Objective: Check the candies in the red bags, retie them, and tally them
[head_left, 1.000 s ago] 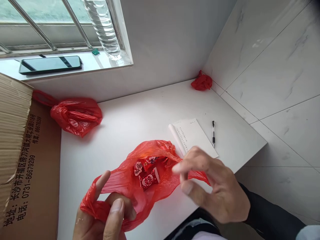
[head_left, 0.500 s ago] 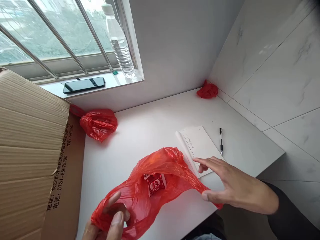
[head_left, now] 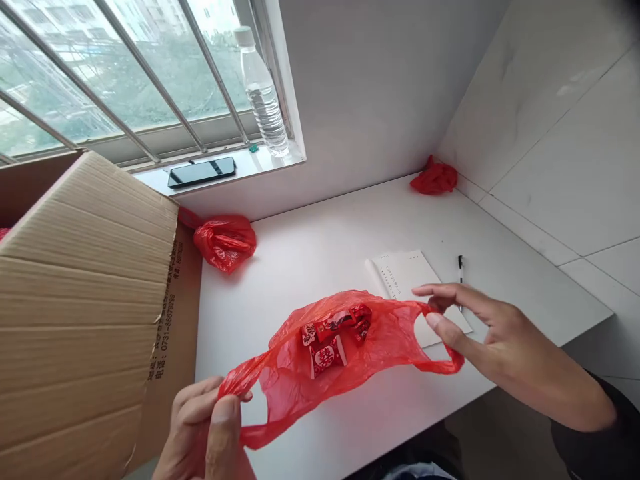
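A thin red plastic bag is stretched open above the white table, its two handle loops pulled apart. My left hand pinches the left handle between thumb and fingers. At the other side, my right hand has its thumb and fingers closed on the right handle, with the index finger extended toward the notebook. Several small red wrapped packets with white printed characters lie inside the bag, visible through its mouth.
A cardboard box stands at the left. Two more red bags, one bundled and one crumpled, sit along the wall. An open notebook and a pen lie behind my right hand. The sill bears a phone and a water bottle.
Both hands have taken hold of the bag's handles and spread them, so more packets show inside. My view has swung left, and things appear farther right.
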`<state>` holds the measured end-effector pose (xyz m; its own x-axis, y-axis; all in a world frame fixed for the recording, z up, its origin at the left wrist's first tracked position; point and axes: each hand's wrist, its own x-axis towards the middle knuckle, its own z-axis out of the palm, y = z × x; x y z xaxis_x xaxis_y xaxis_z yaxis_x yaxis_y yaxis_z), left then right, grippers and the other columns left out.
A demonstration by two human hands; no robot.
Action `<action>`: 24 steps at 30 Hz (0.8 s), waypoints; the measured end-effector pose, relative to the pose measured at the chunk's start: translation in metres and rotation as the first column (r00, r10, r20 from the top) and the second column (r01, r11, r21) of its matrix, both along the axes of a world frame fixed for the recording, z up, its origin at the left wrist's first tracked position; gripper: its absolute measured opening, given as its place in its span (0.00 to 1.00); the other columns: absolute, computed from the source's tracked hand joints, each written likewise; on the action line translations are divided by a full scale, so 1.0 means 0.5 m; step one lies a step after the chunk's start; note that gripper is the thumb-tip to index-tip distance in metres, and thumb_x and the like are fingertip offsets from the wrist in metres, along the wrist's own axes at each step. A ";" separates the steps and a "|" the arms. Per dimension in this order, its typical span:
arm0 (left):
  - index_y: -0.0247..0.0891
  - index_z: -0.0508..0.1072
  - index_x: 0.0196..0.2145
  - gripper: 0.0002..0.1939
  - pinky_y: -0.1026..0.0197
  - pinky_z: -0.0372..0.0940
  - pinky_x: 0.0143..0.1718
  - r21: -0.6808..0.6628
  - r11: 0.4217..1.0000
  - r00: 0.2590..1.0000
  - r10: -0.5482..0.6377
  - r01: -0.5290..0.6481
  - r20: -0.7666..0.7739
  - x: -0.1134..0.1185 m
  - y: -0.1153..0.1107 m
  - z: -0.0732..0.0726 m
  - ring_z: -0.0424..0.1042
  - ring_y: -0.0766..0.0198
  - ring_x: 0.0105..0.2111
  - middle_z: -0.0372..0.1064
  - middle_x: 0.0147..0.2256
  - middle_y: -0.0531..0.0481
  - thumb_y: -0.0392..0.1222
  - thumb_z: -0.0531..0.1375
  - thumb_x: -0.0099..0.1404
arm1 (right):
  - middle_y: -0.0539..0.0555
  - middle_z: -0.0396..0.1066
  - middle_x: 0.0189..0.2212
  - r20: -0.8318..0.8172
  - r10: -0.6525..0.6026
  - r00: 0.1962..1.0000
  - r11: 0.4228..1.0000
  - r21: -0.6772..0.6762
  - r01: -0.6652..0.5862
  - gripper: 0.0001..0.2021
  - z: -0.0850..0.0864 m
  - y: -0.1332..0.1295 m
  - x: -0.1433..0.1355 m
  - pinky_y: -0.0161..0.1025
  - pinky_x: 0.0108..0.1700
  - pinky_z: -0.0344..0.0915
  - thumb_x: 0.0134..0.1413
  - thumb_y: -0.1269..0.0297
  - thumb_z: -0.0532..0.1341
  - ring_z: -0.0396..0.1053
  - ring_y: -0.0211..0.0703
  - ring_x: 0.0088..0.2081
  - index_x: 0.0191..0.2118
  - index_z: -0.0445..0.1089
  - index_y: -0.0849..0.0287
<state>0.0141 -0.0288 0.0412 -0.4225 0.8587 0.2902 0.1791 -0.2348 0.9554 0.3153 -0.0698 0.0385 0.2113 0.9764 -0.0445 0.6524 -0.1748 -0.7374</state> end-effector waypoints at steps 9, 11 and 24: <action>0.46 0.81 0.44 0.12 0.63 0.69 0.28 -0.147 0.949 0.937 -0.238 0.281 0.256 0.048 -0.007 0.009 0.65 0.66 0.23 0.65 0.21 0.54 0.50 0.64 0.66 | 0.54 0.76 0.40 0.210 0.633 0.745 0.754 0.052 -0.655 0.18 -0.010 0.080 -0.193 0.39 0.43 0.72 0.61 0.80 0.53 0.75 0.45 0.41 0.50 0.71 0.55; 0.50 0.79 0.51 0.15 0.64 0.67 0.27 -0.135 0.936 0.924 -0.282 0.324 0.259 0.049 -0.010 0.005 0.62 0.68 0.21 0.62 0.19 0.56 0.48 0.61 0.69 | 0.61 0.76 0.38 0.269 0.653 0.708 0.752 -0.128 -0.646 0.18 -0.062 0.116 -0.219 0.43 0.34 0.70 0.53 0.84 0.54 0.75 0.52 0.37 0.46 0.72 0.63; 0.55 0.73 0.59 0.21 0.64 0.65 0.27 -0.185 0.906 0.908 -0.328 0.381 0.261 0.039 -0.019 -0.019 0.61 0.69 0.19 0.59 0.16 0.58 0.44 0.59 0.70 | 0.57 0.74 0.37 0.306 0.663 0.683 0.748 -0.293 -0.595 0.10 -0.164 0.143 -0.238 0.40 0.33 0.59 0.60 0.75 0.56 0.72 0.48 0.36 0.45 0.70 0.60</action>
<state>0.0334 -0.0382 0.0315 -0.1077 0.9942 0.0058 -0.0944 -0.0161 0.9954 0.1965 0.0018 -0.0432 -0.4180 0.8699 -0.2619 0.8618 0.2884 -0.4173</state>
